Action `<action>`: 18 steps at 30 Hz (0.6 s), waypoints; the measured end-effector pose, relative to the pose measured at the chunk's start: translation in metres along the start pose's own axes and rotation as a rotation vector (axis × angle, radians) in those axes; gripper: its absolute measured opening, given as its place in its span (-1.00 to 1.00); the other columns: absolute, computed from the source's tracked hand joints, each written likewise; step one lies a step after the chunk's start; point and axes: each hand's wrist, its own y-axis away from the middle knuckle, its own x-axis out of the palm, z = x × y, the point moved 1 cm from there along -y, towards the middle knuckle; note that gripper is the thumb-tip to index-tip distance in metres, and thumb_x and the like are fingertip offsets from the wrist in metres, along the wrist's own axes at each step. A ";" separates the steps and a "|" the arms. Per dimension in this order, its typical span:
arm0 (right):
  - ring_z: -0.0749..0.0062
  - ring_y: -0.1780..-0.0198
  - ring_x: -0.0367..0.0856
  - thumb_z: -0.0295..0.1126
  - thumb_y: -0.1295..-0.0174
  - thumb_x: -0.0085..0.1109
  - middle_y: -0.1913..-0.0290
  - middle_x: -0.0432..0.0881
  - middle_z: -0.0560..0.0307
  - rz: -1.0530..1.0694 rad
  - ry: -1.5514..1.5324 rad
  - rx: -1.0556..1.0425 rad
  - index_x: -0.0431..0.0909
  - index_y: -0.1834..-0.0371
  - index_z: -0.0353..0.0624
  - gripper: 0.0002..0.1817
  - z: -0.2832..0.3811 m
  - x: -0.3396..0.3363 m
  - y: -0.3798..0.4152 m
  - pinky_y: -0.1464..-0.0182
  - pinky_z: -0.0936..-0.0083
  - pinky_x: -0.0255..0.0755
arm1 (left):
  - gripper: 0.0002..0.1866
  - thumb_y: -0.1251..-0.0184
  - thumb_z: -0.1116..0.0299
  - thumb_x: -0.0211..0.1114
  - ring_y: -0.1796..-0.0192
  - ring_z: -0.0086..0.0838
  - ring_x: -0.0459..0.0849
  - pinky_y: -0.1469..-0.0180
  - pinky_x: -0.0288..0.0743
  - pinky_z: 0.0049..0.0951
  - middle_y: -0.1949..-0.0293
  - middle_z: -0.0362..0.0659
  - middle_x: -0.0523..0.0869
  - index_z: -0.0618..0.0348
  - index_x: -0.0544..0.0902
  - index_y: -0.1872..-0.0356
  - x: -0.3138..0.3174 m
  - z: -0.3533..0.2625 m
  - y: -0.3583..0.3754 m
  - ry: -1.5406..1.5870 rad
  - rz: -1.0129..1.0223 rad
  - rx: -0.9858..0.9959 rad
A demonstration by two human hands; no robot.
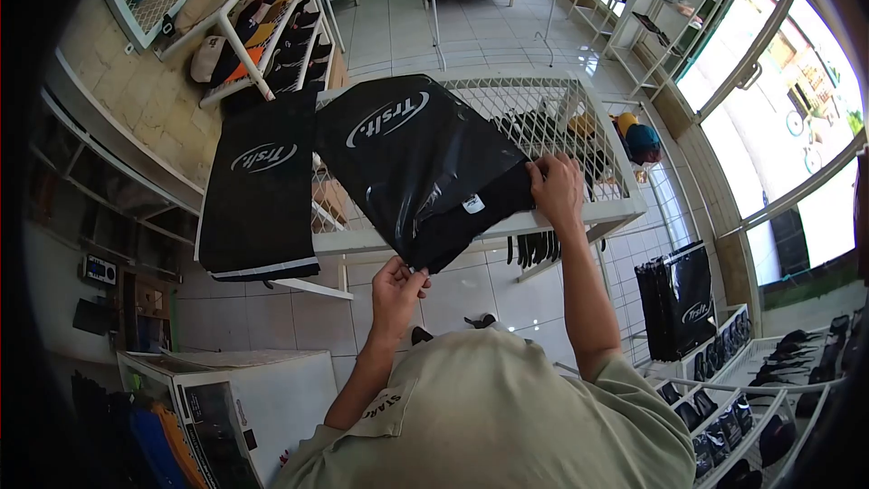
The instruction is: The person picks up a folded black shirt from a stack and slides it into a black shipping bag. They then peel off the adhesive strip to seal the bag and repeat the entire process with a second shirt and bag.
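Note:
A glossy black plastic bag (389,149) with a white "Trslt." logo lies at an angle on the white mesh-topped table, its mouth facing me. Part of a folded black garment (493,213) with a small white label shows at that mouth; the rest is inside the bag. My left hand (396,294) pinches the near corner of the mouth. At the mouth's right corner, my right hand (558,188) has its fingers closed over the edge of bag and garment, the fingertips partly hidden. To the left lies a flat stack of similar black bags (258,199).
The white mesh table (602,208) has a raised metal rim, and dark items hang or lie beneath its mesh. Shelves of caps (272,36) stand at back left. At right are a hanging bundle of black bags (674,303) and a white rack (769,398).

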 end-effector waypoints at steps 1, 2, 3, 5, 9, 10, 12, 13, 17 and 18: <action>-0.02 0.03 0.66 -0.16 -0.35 0.30 0.22 0.70 -0.07 -0.042 0.012 -0.023 0.71 0.23 -0.18 -0.72 0.000 0.000 0.004 -0.05 0.11 0.46 | -0.89 -0.38 0.51 0.35 0.34 -0.59 0.71 0.34 0.53 -0.58 0.37 -0.23 0.72 0.21 0.65 0.13 -0.004 0.001 0.002 -0.002 0.000 -0.009; -0.02 0.03 0.66 -0.16 -0.35 0.30 0.22 0.70 -0.07 -0.037 0.012 -0.021 0.71 0.23 -0.18 -0.72 -0.001 -0.005 0.011 -0.05 0.11 0.46 | -0.94 -0.39 0.50 0.32 0.34 -0.59 0.70 0.34 0.53 -0.57 0.37 -0.23 0.73 0.22 0.67 0.18 -0.008 -0.001 0.001 -0.019 -0.012 0.018; -0.04 0.12 0.68 -0.16 -0.37 0.28 0.25 0.70 -0.08 -0.008 -0.034 0.078 0.69 0.26 -0.20 -0.71 0.004 -0.020 0.021 0.02 0.09 0.47 | -0.95 -0.40 0.48 0.29 0.35 -0.59 0.70 0.35 0.53 -0.57 0.37 -0.22 0.73 0.22 0.68 0.22 -0.013 -0.003 -0.002 -0.037 -0.024 0.050; -0.10 0.30 0.68 -0.17 -0.40 0.25 0.32 0.69 -0.11 0.069 -0.130 0.196 0.63 0.32 -0.24 -0.68 0.005 -0.042 0.047 0.17 0.06 0.50 | -0.93 -0.40 0.47 0.28 0.35 -0.60 0.70 0.36 0.53 -0.57 0.40 -0.22 0.72 0.24 0.69 0.26 -0.022 -0.015 -0.002 -0.058 -0.081 0.064; 0.33 0.55 0.55 -0.22 -0.51 0.18 0.55 0.55 0.06 0.225 -0.593 0.425 0.57 0.26 -0.28 -0.69 -0.004 -0.049 0.106 0.37 0.25 0.50 | -0.87 -0.48 0.44 0.18 0.32 -0.59 0.69 0.29 0.63 -0.53 0.31 -0.22 0.73 0.25 0.66 0.17 -0.032 -0.016 -0.003 -0.029 -0.155 0.062; 0.52 0.57 0.49 -0.22 -0.54 0.16 0.61 0.48 0.15 0.252 -0.833 0.589 0.55 0.23 -0.28 -0.70 0.004 -0.046 0.116 0.40 0.33 0.49 | -0.85 -0.51 0.43 0.14 0.30 -0.59 0.69 0.26 0.66 -0.50 0.27 -0.22 0.73 0.25 0.64 0.13 -0.032 -0.017 -0.005 -0.006 -0.163 0.059; 0.71 0.54 0.39 -0.20 -0.59 0.10 0.62 0.40 0.24 0.250 -0.904 0.634 0.54 0.17 -0.27 -0.69 0.011 -0.036 0.119 0.45 0.46 0.42 | -0.83 -0.54 0.42 0.10 0.28 -0.57 0.70 0.22 0.69 -0.47 0.22 -0.21 0.72 0.24 0.63 0.07 -0.022 -0.028 -0.010 -0.010 -0.139 0.068; 0.70 0.55 0.40 -0.20 -0.59 0.10 0.60 0.42 0.22 0.201 -0.786 0.536 0.54 0.18 -0.28 -0.68 0.014 -0.033 0.113 0.45 0.46 0.39 | -0.81 -0.57 0.40 0.06 0.25 -0.56 0.70 0.18 0.72 -0.44 0.18 -0.20 0.71 0.24 0.61 0.01 -0.017 -0.034 -0.016 -0.015 -0.113 0.074; 0.29 0.55 0.50 -0.18 -0.56 0.13 0.54 0.60 -0.01 0.057 -0.586 0.295 0.53 0.15 -0.28 -0.67 0.026 -0.012 0.065 0.38 0.23 0.39 | -0.69 -0.61 0.32 0.00 0.03 -0.47 0.76 0.09 0.76 -0.37 -0.02 -0.15 0.73 0.21 0.60 -0.17 -0.012 -0.058 -0.058 -0.124 0.007 0.150; -0.01 0.48 0.60 -0.18 -0.55 0.12 0.49 0.65 -0.15 0.031 -0.558 0.265 0.53 0.15 -0.28 -0.68 0.034 -0.011 0.048 0.34 0.14 0.40 | -0.67 -0.61 0.32 0.01 0.03 -0.47 0.76 0.10 0.76 -0.37 -0.02 -0.16 0.73 0.19 0.60 -0.20 -0.012 -0.061 -0.076 -0.140 0.026 0.178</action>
